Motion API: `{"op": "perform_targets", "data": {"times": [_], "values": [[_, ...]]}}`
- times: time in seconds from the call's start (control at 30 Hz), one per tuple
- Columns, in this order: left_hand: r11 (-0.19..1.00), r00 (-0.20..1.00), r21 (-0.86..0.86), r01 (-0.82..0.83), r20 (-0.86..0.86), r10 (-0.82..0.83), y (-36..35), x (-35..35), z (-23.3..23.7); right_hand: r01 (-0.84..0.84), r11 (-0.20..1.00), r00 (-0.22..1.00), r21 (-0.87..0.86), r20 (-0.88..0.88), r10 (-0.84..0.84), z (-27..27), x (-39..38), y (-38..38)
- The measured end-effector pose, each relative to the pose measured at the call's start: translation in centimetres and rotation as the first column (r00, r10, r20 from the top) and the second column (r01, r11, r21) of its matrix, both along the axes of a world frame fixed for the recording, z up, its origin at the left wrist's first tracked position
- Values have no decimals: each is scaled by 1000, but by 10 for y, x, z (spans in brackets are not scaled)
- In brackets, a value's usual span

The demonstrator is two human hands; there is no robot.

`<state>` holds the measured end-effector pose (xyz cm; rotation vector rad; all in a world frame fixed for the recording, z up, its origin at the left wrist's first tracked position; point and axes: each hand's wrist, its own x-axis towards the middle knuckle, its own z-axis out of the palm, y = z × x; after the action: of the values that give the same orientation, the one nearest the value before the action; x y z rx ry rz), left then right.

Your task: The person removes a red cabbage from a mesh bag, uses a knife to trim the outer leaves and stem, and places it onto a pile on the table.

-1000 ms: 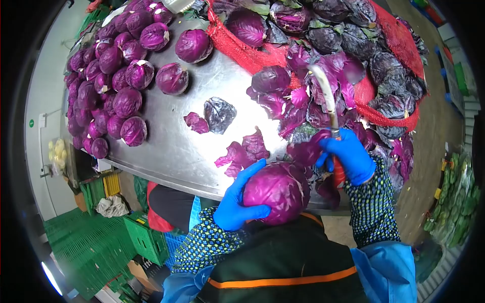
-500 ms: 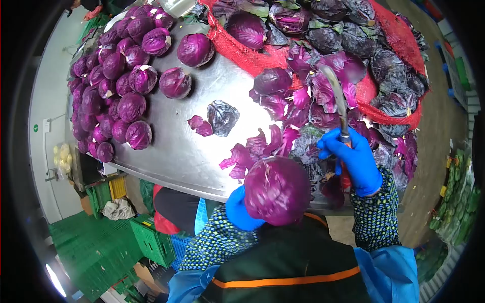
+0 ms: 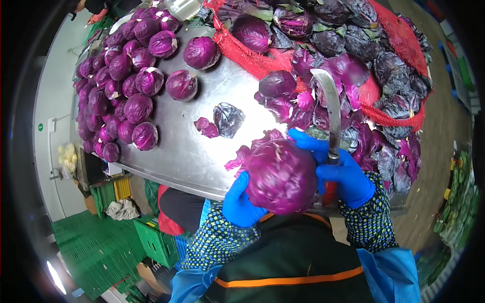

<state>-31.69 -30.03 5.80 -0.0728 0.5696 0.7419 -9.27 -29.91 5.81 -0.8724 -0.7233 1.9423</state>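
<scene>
A red cabbage (image 3: pixel 282 177) with a smooth, shiny purple surface is held up in front of my body, over the table's near edge. Blue-gloved, my left hand (image 3: pixel 241 203) grips it from the left and below. My right hand (image 3: pixel 343 174), also gloved in blue, is closed around the red handle of a curved knife (image 3: pixel 332 103), whose blade points up and away. Fingers of that hand reach to the cabbage's right side and seem to touch it. Loose purple leaves (image 3: pixel 241 157) lie just behind the cabbage, partly hidden by it.
On the left of the metal table (image 3: pixel 177 151) stands a big pile of trimmed cabbages (image 3: pixel 139 107). A red net sack (image 3: pixel 242 55) with untrimmed cabbages (image 3: pixel 394 70) fills the far right. Stripped leaves (image 3: pixel 364 141) are heaped below it. Green crates (image 3: pixel 154 242) stand on the floor, lower left.
My right hand, with the knife, has moved left and down to the cabbage. The cabbage has risen slightly and turned in my left hand. The view has shifted a little.
</scene>
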Motion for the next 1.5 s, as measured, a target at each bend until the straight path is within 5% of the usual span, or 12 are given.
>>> {"op": "perform_targets", "data": {"times": [0.13, 0.3, 0.37, 0.43, 0.47, 0.57, 0.63, 0.77, 0.87, 1.1, 1.43, 1.5], "values": [[837, 833, 436, 329, -552, -41, 26, -2, 24, 34, 988, 996, -149, 91, -21, 6, -7, 2], [928, 940, 370, -45, -300, 165, 12, -2, 15, 130, 971, 986, -201, -75, -147, -22, -24, 1], [646, 902, 742, 179, -387, 194, -4, -6, -2, 122, 941, 977, -315, -131, -171, -27, -33, -3], [511, 683, 751, 418, -630, 368, -4, 1, -3, -33, 768, 864, -640, -405, -300, -56, -43, -15], [495, 644, 728, 474, -670, 368, -5, 0, -5, 104, 994, 993, -19, 61, -102, -56, -43, -36], [391, 367, 507, 768, -849, 380, 1, -8, -6, 30, 998, 962, 52, 268, -43, -120, -33, -41], [545, 332, 473, 692, -880, 340, -1, -2, -29, 187, 950, 930, -250, 358, -89, -79, -24, -46], [495, 172, 371, 786, -899, 402, -7, 8, -93, 218, 958, 703, 189, 650, -288, -73, -21, -70], [527, 46, 323, 786, -881, 472, -5, 14, -100, -185, 945, 465, 269, 871, -157, -62, -23, -74], [476, -43, 250, 843, -851, 523, -2, 25, -98, -369, 897, 224, 244, 960, -169, -74, -30, -62], [440, -57, 232, 867, -833, 551, -19, 31, -91, 11, 972, 288, 235, 930, -228, -115, -10, -11], [478, -53, 223, 850, -865, 498, -23, 29, -88, 127, 989, 542, -78, 840, -4, -87, -17, -10]]}}
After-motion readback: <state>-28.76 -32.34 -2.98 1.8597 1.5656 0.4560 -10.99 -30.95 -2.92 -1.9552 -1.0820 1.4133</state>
